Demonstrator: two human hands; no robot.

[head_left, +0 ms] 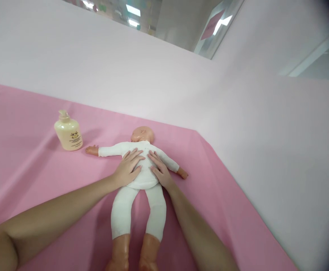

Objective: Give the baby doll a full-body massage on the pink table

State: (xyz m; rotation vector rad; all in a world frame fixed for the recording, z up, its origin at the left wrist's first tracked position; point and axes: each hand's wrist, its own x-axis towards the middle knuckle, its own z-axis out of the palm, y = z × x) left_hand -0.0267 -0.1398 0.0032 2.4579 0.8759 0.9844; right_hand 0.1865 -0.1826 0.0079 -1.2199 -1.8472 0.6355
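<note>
A baby doll [143, 177] in a white top and white trousers lies stretched out on a pink cover, its arms spread to both sides and its head turned to the left. On the left side of its torso my left hand [128, 168] rests flat with the fingers spread. My right hand [162, 171] lies flat on the right side of the torso, fingers extended toward the doll's shoulders. Neither hand grasps anything. The doll's bare feet reach the bottom edge of the view.
A cream pump bottle [69, 131] stands upright left of the doll's outstretched hand. The pink cover [40, 169] has creases and ends at a white wall [96, 67] behind and at the right. A window [175, 22] is set in the wall above.
</note>
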